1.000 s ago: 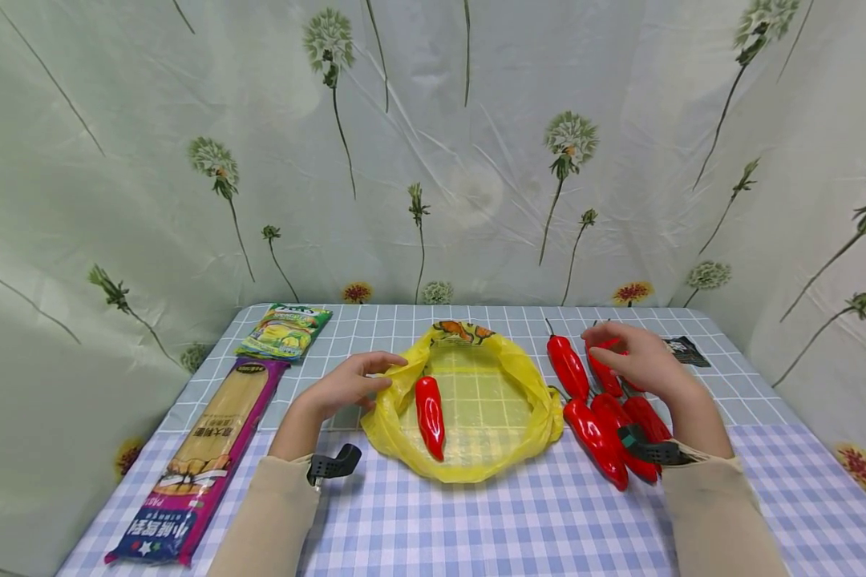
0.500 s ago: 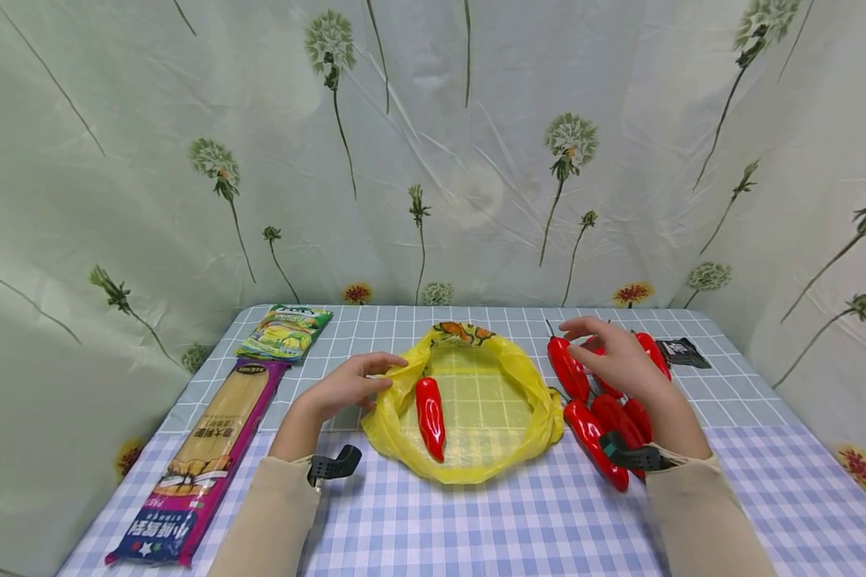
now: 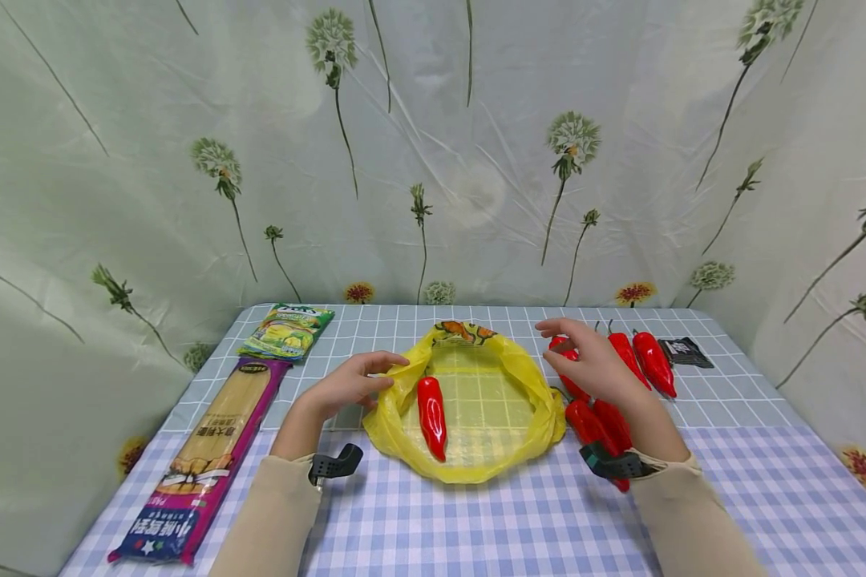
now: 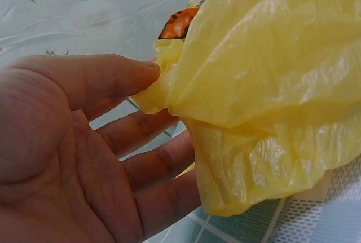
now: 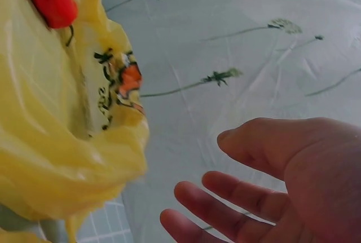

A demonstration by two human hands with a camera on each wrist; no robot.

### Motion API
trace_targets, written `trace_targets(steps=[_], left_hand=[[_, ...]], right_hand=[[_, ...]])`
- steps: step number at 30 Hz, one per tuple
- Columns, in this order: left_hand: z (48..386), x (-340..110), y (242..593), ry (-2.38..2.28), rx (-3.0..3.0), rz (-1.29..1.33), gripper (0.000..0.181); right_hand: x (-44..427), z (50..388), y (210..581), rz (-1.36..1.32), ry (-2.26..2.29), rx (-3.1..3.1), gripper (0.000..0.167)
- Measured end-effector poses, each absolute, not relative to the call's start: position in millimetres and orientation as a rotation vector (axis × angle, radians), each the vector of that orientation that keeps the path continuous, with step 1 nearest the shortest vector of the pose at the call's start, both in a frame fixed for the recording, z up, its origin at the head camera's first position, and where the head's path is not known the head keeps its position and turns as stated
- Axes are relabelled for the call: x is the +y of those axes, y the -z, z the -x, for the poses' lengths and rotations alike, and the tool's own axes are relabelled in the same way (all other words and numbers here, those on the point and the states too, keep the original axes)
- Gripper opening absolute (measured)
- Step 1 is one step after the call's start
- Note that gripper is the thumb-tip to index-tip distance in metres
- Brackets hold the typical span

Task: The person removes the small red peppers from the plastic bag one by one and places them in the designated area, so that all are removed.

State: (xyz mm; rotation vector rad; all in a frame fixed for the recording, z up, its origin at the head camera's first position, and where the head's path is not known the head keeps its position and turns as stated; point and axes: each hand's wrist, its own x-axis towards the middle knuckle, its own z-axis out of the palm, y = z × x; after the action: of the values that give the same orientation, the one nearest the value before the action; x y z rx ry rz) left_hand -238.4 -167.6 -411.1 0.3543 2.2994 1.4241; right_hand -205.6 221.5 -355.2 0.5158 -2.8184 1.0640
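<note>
A yellow plastic bag (image 3: 469,473) lies spread with its mouth wide. One red chili pepper (image 3: 431,418) rests inside, on the left. At the bag's left rim is my left hand (image 3: 346,385); in the left wrist view its thumb and fingers pinch the bag's edge (image 4: 271,68). My right hand (image 3: 606,369) hovers above several red chili peppers (image 3: 649,361) right of the bag, partly hiding them. The right wrist view shows that hand (image 5: 333,186) apart from the bag (image 5: 62,164), its fingers loosely extended and holding nothing.
On the left lies a long pack of pasta (image 3: 209,449), with a green and yellow snack bag (image 3: 289,332) behind it. A small black packet (image 3: 684,353) sits at the back right. A flowered curtain (image 3: 476,160) closes off the back.
My right hand has moved left over the peppers toward the bag, uncovering those at the back right. The left hand stays at the bag's rim.
</note>
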Motion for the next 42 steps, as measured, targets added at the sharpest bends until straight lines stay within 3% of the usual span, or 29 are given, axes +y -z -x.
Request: trace_targets(steps=[10,31,42], left_hand=[[237.7,-167.7,409.8,-1.424,2.298,-0.369,0.035],[238.1,-168.8,411.4,-1.421,2.296,-0.369,0.035],[239.2,-169.0,412.4,-1.429,2.284,-0.368,0.035]], right_hand=[[198.8,206.2,365.0,-0.558,-1.11,-2.786,0.049],[153.2,200.7,383.7,-0.738,-1.153,-2.732,0.042],[127.7,197.0,395.2,-0.777,-1.277,-2.846,0.051]])
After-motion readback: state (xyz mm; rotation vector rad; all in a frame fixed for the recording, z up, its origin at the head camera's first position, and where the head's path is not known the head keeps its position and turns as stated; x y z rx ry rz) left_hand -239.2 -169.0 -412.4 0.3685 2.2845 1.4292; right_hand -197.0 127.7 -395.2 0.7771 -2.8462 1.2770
